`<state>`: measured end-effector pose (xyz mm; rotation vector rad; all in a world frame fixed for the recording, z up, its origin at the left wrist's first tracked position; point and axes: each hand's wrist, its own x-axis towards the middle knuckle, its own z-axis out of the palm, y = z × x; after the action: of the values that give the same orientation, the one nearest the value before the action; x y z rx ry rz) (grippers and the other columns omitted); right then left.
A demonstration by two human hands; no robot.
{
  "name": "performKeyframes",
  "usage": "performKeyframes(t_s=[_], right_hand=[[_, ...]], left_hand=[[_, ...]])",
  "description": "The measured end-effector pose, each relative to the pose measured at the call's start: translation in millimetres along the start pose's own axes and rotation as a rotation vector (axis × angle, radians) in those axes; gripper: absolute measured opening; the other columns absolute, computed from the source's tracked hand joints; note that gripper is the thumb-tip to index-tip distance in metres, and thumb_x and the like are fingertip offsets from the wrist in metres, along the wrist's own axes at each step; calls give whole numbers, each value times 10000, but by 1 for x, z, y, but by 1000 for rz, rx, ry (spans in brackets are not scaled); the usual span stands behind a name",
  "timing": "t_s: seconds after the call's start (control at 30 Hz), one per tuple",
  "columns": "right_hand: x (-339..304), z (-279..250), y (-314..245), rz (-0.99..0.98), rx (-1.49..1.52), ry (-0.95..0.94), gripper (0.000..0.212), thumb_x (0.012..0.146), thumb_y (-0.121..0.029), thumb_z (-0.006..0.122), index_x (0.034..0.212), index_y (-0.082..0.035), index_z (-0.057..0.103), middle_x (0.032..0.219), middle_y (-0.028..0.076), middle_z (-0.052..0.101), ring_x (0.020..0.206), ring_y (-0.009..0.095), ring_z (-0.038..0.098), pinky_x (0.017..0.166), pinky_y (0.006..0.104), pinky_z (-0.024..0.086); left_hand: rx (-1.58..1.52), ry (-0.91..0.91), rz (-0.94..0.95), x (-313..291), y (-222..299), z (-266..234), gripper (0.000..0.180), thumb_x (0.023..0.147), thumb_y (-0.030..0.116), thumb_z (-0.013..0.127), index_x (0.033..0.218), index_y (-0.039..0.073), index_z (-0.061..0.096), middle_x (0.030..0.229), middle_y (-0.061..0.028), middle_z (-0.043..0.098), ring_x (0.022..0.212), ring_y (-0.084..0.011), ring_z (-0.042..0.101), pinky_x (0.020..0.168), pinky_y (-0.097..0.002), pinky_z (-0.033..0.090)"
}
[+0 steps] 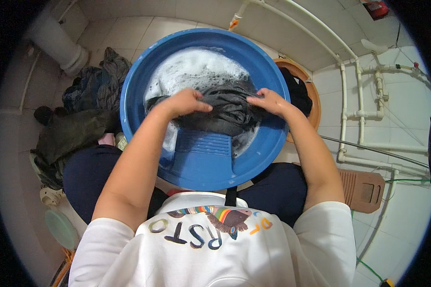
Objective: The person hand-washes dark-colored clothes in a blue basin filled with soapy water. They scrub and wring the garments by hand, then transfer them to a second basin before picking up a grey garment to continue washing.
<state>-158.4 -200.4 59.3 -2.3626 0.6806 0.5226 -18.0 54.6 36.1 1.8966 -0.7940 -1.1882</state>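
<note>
A wet, bunched dark grey garment point(230, 107) lies across the middle of a large blue basin point(203, 179), at the top end of its built-in ribbed washboard point(203, 143). My left hand point(189, 102) is closed on the garment's left part, thumb and fingers pointing inward. On the right side, my right hand point(269, 101) pinches the cloth between thumb and fingers. White suds point(196, 67) float on the water behind the garment and around its sides. The garment's kind cannot be made out, and its underside is hidden.
Dark clothes point(98, 83) are heaped on the floor left of the basin. An orange-brown basin point(314, 103) holding black cloth stands at the right. Beyond it, white pipes point(345, 105) run along the tiled wall. A brown washboard point(361, 190) lies at lower right.
</note>
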Motion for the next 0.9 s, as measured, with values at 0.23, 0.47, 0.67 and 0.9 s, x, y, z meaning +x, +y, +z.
performKeyframes(t_s=[0.23, 0.47, 0.67, 0.9], right_hand=[[-25, -19, -13, 26, -224, -520, 464, 704, -415, 658, 846, 25, 620, 752, 129, 602, 735, 230, 565, 708, 332, 435], [32, 2, -38, -238, -578, 184, 445, 742, -364, 615, 1085, -87, 554, 1135, 135, 534, 1048, 300, 496, 874, 395, 420], [109, 102, -60, -229, -428, 79, 954, 694, -722, 461, 1344, -50, 271, 1381, 180, 268, 1272, 335, 263, 1034, 451, 218], [135, 93, -50, -83, -449, 127, 488, 688, -295, 661, 1081, -26, 553, 1256, 153, 446, 1094, 327, 476, 875, 392, 425]], left_hand=[[-1747, 384, 487, -14, -6, -74, 217, 748, 127, 567, 918, -7, 584, 929, -137, 618, 837, -265, 591, 873, -431, 440], [-1515, 387, -116, 16, -37, -32, 240, 836, 204, 520, 976, 9, 524, 842, -150, 594, 761, -283, 588, 746, -456, 475], [-1487, 505, -301, 47, -57, -4, 256, 842, 151, 492, 988, -58, 516, 931, -165, 589, 835, -279, 585, 793, -420, 469], [-1529, 713, -37, 59, -89, 2, 520, 780, 29, 520, 1242, 94, 289, 1122, -172, 453, 962, -303, 518, 803, -436, 465]])
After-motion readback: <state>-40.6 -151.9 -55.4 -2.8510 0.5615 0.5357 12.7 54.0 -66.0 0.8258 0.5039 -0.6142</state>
